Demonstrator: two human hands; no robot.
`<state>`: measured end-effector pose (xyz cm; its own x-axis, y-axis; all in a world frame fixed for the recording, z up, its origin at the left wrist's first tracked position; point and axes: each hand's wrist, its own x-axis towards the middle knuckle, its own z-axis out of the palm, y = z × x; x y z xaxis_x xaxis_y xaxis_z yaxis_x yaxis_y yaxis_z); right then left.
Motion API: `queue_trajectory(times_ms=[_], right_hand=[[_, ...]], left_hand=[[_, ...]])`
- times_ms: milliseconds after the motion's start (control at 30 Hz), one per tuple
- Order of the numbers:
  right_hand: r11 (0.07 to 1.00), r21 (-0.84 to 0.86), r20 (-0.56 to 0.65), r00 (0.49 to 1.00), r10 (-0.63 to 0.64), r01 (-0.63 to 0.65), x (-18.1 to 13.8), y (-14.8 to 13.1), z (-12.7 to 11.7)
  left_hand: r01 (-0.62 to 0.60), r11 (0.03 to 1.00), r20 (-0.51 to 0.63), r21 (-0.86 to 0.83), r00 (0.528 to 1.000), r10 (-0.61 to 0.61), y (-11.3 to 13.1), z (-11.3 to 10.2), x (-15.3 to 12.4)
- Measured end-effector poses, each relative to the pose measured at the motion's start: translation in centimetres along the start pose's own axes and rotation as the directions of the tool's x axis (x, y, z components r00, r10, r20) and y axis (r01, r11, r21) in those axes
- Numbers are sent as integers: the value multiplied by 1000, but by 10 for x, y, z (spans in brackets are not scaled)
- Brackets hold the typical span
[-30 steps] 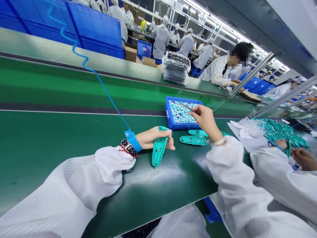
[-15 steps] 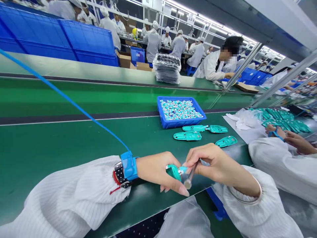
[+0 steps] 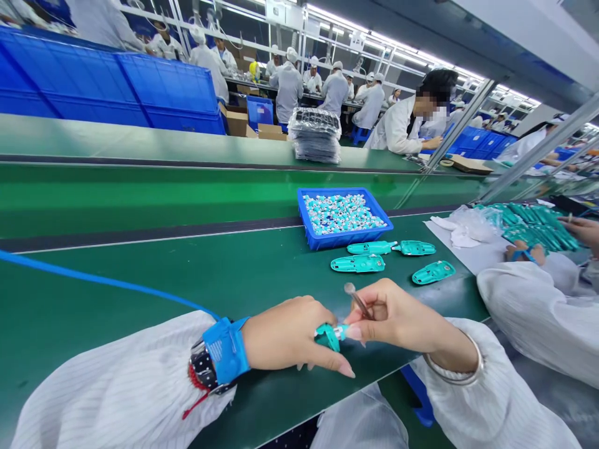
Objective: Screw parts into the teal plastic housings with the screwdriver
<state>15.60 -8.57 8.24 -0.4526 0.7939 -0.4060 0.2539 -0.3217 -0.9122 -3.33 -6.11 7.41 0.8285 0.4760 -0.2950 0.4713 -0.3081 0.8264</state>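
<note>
My left hand (image 3: 292, 335) is closed round a teal plastic housing (image 3: 328, 335), of which only the end shows, at the near edge of the green bench (image 3: 140, 280). My right hand (image 3: 397, 318) pinches metal tweezers (image 3: 355, 298) and presses its thumb on a small light-blue part at the housing's tip. A blue wrist strap (image 3: 225, 350) with a blue cord sits on my left wrist. Behind the hands stands a blue tray (image 3: 322, 239) full of small light-blue parts. Several teal housings (image 3: 358, 264) lie in front of the tray.
A co-worker's sleeves and hands (image 3: 528, 287) work at the right beside a pile of teal housings (image 3: 533, 226). A wrapped stack of black trays (image 3: 316, 136) stands on the far ledge. Blue crates (image 3: 116, 87) line the back left. Other people work at benches behind.
My right hand came back from the blue tray to the housing in my left hand. Both hands moved to the bench's near edge, and the tweezers now point upward.
</note>
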Motion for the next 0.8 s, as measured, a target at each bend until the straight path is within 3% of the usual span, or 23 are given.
queue_trajectory(times_ms=[167, 367, 567, 800], right_hand=[[999, 43, 61, 998, 28, -31, 6, 7, 3], [983, 182, 45, 999, 20, -28, 15, 29, 10], [975, 215, 45, 998, 48, -56, 24, 44, 15], [957, 289, 84, 996, -1, -23, 27, 63, 14]], left_hand=[[124, 992, 131, -23, 984, -120, -3, -1, -2], [209, 978, 61, 9, 976, -209, -6, 4, -4], [259, 966, 84, 4, 963, -258, -9, 10, 0], [322, 943, -29, 80, 947, -321, -13, 29, 4]])
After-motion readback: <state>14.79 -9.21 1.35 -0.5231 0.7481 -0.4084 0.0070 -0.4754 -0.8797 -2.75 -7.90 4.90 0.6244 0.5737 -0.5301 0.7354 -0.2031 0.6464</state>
